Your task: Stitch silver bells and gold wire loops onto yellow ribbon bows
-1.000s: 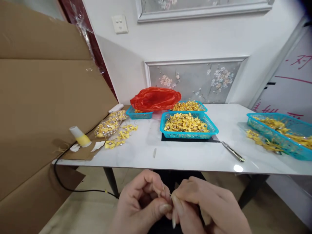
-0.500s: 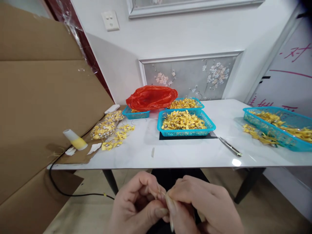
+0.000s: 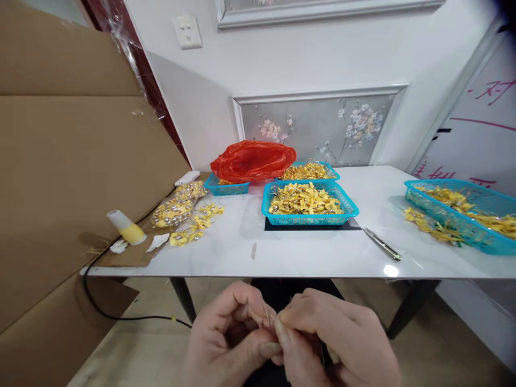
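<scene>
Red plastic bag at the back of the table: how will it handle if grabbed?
Probably floppy: the red bag is wrinkled, thin-looking film. Likely light for its size, though any contents are hidden. It may brush the small blue basket it overlaps in view.

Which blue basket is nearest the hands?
The front-middle basket, heaped with yellow pieces: it alone shows a black strip under its front edge; the others sit farther back or far right.

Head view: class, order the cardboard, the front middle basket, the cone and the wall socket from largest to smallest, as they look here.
1. Cardboard
2. Front middle basket
3. Cone and wall socket: they look too alike to rank.
</scene>
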{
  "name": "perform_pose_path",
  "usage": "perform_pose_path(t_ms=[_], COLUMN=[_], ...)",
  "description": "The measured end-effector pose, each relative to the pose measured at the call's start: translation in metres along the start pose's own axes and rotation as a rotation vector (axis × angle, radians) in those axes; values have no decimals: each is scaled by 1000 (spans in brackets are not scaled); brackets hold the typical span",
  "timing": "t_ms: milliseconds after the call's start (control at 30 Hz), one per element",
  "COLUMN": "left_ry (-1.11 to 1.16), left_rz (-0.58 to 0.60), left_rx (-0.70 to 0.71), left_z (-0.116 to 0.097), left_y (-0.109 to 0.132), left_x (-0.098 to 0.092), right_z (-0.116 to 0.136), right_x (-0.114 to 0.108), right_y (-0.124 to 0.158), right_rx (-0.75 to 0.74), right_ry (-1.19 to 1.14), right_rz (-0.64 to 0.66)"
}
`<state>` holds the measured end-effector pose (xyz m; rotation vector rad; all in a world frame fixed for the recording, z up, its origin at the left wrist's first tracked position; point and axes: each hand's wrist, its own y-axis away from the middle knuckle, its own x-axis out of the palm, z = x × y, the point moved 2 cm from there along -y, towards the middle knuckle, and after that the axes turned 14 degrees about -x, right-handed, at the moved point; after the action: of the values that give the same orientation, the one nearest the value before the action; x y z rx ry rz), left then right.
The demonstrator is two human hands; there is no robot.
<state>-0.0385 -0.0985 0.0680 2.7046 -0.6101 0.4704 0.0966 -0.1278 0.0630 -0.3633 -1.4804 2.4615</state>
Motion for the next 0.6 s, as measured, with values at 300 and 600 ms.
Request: perform_pose_path(t_ms=[300, 600], left_ry=[39, 13], left_rz=[8, -9], left_rx=[-19, -24], left_z=[-1, 0], left_y=[-2, 1], left_x=[4, 2], right_z=[-3, -4], right_x=[-1, -8], right_y=[2, -5], right_rx=[19, -21], right_ry=[-20, -73], right_rz=[33, 117])
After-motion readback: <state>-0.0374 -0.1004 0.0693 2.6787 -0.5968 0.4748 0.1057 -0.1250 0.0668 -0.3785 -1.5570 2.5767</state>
